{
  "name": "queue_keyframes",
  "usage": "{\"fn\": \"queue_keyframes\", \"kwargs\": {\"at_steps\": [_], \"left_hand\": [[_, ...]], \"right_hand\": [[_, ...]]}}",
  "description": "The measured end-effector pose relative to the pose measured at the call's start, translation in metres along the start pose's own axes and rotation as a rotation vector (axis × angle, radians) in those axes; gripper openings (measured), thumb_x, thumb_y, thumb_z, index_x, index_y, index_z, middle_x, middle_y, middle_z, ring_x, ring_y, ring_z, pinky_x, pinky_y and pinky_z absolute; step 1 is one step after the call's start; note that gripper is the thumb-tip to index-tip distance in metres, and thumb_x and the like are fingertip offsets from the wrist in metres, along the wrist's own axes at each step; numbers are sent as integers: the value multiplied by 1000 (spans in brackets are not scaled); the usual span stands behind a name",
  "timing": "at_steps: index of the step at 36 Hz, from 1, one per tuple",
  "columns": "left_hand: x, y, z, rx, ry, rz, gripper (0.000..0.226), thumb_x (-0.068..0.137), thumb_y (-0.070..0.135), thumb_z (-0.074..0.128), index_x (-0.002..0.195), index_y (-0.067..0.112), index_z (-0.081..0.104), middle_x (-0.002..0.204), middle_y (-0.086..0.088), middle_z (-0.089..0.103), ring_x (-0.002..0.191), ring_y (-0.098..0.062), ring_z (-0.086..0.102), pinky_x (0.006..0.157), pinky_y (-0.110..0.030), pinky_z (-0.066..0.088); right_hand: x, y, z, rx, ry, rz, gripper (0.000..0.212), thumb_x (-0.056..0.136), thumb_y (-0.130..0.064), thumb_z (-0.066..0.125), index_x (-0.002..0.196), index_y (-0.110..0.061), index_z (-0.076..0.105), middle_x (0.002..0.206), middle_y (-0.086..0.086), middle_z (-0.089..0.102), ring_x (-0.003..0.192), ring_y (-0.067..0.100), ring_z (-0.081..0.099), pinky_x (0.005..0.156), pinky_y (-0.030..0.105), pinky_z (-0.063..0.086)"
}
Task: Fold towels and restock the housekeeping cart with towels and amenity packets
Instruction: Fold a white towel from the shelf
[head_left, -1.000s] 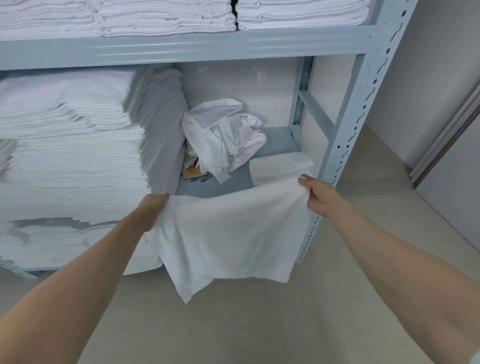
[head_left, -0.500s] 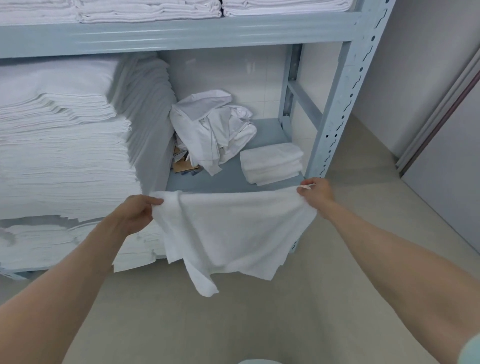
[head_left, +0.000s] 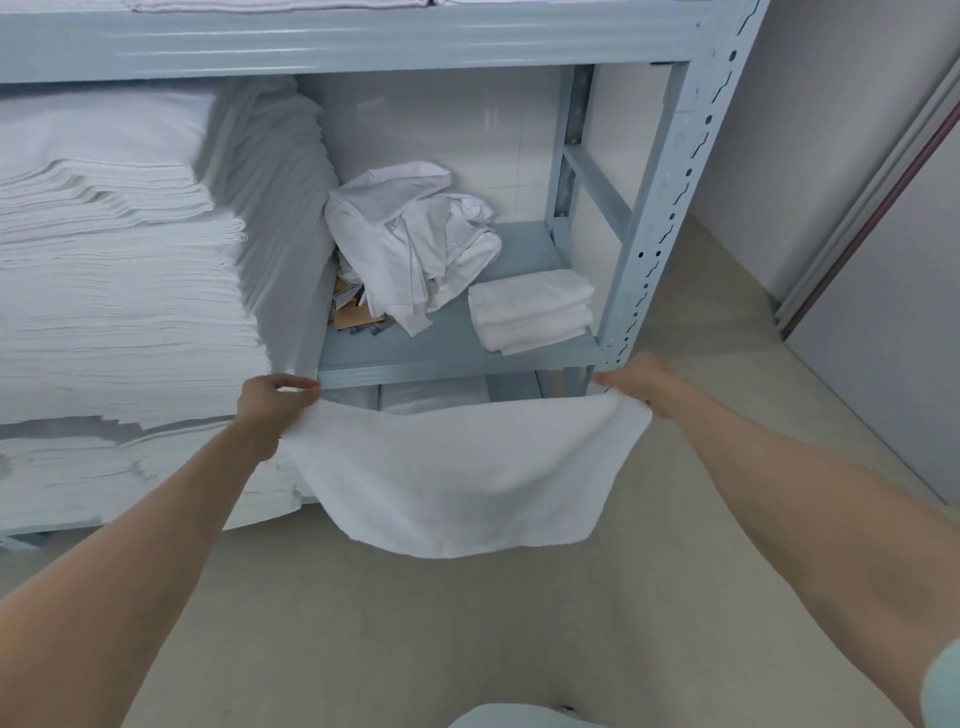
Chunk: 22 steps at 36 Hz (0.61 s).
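White terry hand towel (head_left: 457, 478): hanging spread in the air between the two hands, in front of the shelf edge, its lower edge sagging in a curve above the pale floor (head_left: 467, 623).
Left hand (head_left: 272, 402): pinching the towel's upper left corner, fingers curled over the cloth.
Right hand (head_left: 641, 382): gripping the upper right corner, the cloth bunching under the fingers.
Small stack of folded white towels (head_left: 532, 309): lying on the shelf board just beyond the right hand, near the front edge.
Crumpled heap of white linen (head_left: 410, 239): sitting farther back on the same board, beyond the gap between the hands.
Brown cardboard scraps and small packets (head_left: 358, 312): showing partly under the heap's left side; too small to tell apart.
Tall pile of folded white sheets (head_left: 124, 260): filling the shelf beyond and left of the left hand.
Pale blue-grey metal shelving rack (head_left: 660, 208): its perforated upright standing just beyond the right hand, its front rail running just beyond both hands.
Grey door panel (head_left: 883, 312): standing well to the right of the right hand.
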<state>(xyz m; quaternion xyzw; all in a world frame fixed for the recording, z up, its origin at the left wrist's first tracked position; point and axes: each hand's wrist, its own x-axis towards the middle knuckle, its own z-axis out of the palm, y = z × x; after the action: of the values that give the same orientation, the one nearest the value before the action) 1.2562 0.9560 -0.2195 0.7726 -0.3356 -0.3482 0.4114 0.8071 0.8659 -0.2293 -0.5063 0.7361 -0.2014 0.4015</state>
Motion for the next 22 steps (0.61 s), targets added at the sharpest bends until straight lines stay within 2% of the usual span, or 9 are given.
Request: {"fn": "queue_keyframes", "kwargs": {"at_steps": [3, 5, 7, 9, 11, 14, 18, 20, 22], "left_hand": [[0, 6, 0, -121, -3, -111, 20, 82, 9, 81, 100, 4, 74, 106, -14, 67, 91, -29, 61, 87, -34, 52], [1, 8, -1, -186, -54, -171, 22, 81, 2, 79, 102, 0, 73, 97, -11, 67, 84, -25, 62, 90, -33, 51], [3, 10, -3, -196, -148, -194, 26, 84, -8, 71, 110, -3, 71, 103, -11, 68, 87, -23, 63, 91, -30, 49], [4, 9, -5, -184, -213, -195, 28, 89, -14, 62, 114, -6, 69, 117, -15, 66, 103, -29, 63, 101, -32, 48], [4, 7, -7, -130, -218, -172, 24, 92, -15, 56, 109, -6, 70, 120, -16, 63, 109, -32, 61, 107, -34, 45], [0, 7, 0, 29, -172, -84, 33, 94, -15, 51, 84, 8, 74, 110, -15, 64, 91, -29, 62, 91, -35, 52], [-4, 10, 2, 210, -156, 28, 42, 96, -8, 46, 80, 18, 74, 102, -11, 64, 86, -30, 62, 65, -32, 55], [-4, 12, 2, 257, -176, 43, 37, 97, -6, 46, 84, 16, 74, 99, -9, 64, 82, -26, 61, 63, -31, 54], [-2, 13, 3, 272, -188, 46, 29, 96, -5, 50, 91, 11, 73, 99, -11, 64, 82, -27, 60, 71, -36, 56]], "right_hand": [[-5, 1, -6, -161, -144, 105, 50, 87, -28, 76, 125, -1, 59, 127, 18, 63, 116, 35, 62, 101, 44, 50], [-9, 4, -7, -303, -212, 136, 47, 89, -27, 73, 127, -1, 60, 128, 17, 62, 117, 35, 61, 101, 44, 50], [-12, 10, -5, -358, -287, 183, 40, 93, -23, 68, 126, -2, 61, 126, 14, 63, 115, 32, 62, 101, 43, 50], [-11, 16, -4, -333, -282, 217, 26, 94, -15, 65, 116, -3, 64, 107, 10, 67, 93, 27, 64, 79, 35, 54], [-8, 22, -1, -252, -192, 183, 10, 91, -11, 66, 101, -8, 65, 84, 7, 62, 70, 21, 56, 60, 27, 47], [-4, 29, -6, -160, -87, 100, 7, 90, -5, 60, 93, -10, 65, 77, 6, 60, 63, 18, 53, 52, 22, 43], [0, 32, -10, -120, 12, 20, 10, 91, -7, 56, 87, -6, 66, 85, 11, 62, 75, 23, 56, 58, 26, 45], [3, 32, -12, -133, 64, 1, 18, 91, -8, 58, 100, 4, 68, 100, 17, 66, 82, 24, 55, 65, 31, 48], [4, 31, -13, -148, 105, -12, 25, 91, -8, 58, 108, 9, 66, 112, 22, 67, 83, 24, 52, 68, 33, 47]]}}
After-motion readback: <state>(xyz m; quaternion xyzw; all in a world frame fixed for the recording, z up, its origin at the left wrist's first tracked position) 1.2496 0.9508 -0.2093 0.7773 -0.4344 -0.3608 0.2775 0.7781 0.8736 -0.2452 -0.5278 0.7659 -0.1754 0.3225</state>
